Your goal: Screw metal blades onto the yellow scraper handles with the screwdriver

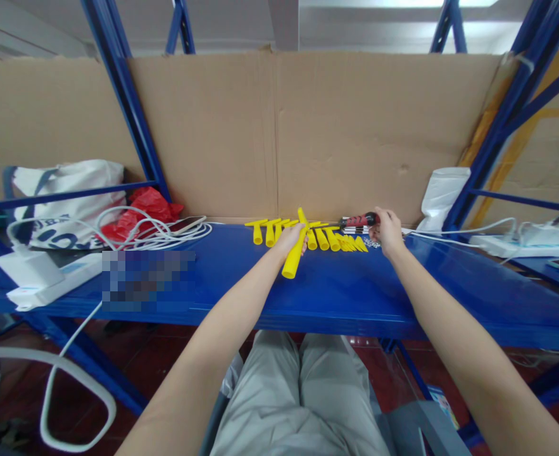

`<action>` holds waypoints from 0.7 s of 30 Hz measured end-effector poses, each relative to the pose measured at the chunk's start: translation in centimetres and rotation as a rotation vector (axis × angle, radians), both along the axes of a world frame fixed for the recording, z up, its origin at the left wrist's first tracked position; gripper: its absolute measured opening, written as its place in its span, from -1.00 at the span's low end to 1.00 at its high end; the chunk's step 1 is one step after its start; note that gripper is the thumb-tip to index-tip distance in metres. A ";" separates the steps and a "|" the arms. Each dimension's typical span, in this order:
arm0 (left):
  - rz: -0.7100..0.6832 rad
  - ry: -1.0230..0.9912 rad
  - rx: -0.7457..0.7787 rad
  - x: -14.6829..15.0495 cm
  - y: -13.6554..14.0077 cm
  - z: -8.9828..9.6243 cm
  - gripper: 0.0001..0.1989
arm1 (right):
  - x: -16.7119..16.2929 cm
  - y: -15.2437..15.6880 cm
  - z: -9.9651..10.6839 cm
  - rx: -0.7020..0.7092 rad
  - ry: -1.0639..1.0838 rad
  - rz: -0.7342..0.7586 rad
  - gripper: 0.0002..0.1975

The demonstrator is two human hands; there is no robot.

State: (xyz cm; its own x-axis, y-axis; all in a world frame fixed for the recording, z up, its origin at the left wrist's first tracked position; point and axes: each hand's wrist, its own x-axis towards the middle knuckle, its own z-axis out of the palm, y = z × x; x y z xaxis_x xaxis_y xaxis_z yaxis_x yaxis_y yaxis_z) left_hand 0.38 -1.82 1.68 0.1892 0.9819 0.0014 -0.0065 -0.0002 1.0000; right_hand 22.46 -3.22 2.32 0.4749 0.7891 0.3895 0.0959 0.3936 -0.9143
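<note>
My left hand point(290, 238) is closed around a yellow plastic T-shaped piece point(292, 261), its hollow tube end tilted down toward me. A red and black screwdriver point(356, 221) is gripped by its handle end in my right hand point(387, 232). The shaft lies nearly level and points left at the head of the held piece; whether the tip touches a screw is too small to tell. Behind my hands stands a row of similar yellow T-shaped pieces point(322, 239). Small yellow wedge-like pieces point(352, 243) and tiny metal bits point(371, 242) lie near my right hand.
The blue bench point(345, 291) ends at a cardboard wall point(355, 126). At left are a white cloth bag point(70, 183), a red plastic bag point(149, 206), coiled white cables point(165, 231) and a power strip point(61, 282). A white pouch point(443, 199) and another power strip point(507, 247) are right.
</note>
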 end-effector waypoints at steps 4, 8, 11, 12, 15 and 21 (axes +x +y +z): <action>0.004 0.007 -0.008 0.0 0.2 -0.1 -0.66 | 0.1 0.0 -0.1 0.039 -0.065 0.009 -0.60; 0.012 -0.023 -0.019 -0.2 0.7 -0.4 -0.69 | 0.0 0.0 0.0 0.019 -0.015 0.009 -0.74; 0.009 -0.034 -0.010 -0.3 1.1 -0.6 -0.71 | -0.1 0.0 0.1 -0.029 0.016 0.045 -0.82; 0.004 -0.033 -0.005 -0.3 1.2 -0.6 -0.71 | -0.1 0.1 0.1 -0.034 0.022 0.047 -0.84; 0.008 -0.011 0.004 -0.3 1.2 -0.5 -0.69 | 0.0 0.2 0.2 -0.007 0.034 0.014 -0.83; 0.021 -0.021 -0.006 -0.2 0.9 -0.6 -0.71 | 0.1 0.1 0.2 0.028 0.061 -0.007 -0.81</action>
State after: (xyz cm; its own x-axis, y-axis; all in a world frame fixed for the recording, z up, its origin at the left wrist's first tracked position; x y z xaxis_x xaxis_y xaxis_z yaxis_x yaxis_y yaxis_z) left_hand 0.22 -0.87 1.13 0.1685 0.9857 -0.0011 -0.0276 0.0058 0.9996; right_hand 22.61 -3.12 2.57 0.5041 0.7749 0.3814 0.0435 0.4183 -0.9073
